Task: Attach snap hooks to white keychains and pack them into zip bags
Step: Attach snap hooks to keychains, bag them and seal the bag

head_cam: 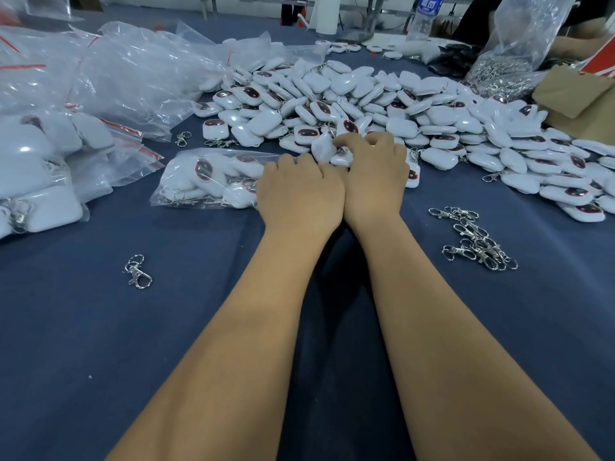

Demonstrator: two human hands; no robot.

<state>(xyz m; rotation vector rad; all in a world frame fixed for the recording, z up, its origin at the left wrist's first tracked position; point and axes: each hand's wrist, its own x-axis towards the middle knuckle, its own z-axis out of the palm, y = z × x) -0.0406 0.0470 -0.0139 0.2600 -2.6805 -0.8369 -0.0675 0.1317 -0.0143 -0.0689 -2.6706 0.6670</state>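
Observation:
Both my hands lie side by side at the near edge of a big pile of white keychains (392,104). My left hand (299,191) has curled fingers at the open mouth of a clear zip bag (206,181) partly filled with keychains. My right hand (376,174) curls its fingers around white keychains (324,148) beside the bag's mouth. What the fingertips pinch is hidden. A small heap of silver snap hooks (476,241) lies to the right on the blue cloth. One loose snap hook (138,272) lies at the left.
Filled and empty zip bags (66,104) with red seals are stacked at the left. A large clear bag of snap hooks (512,58) and a brown box (579,98) stand at the back right. A water bottle (424,15) stands at the back.

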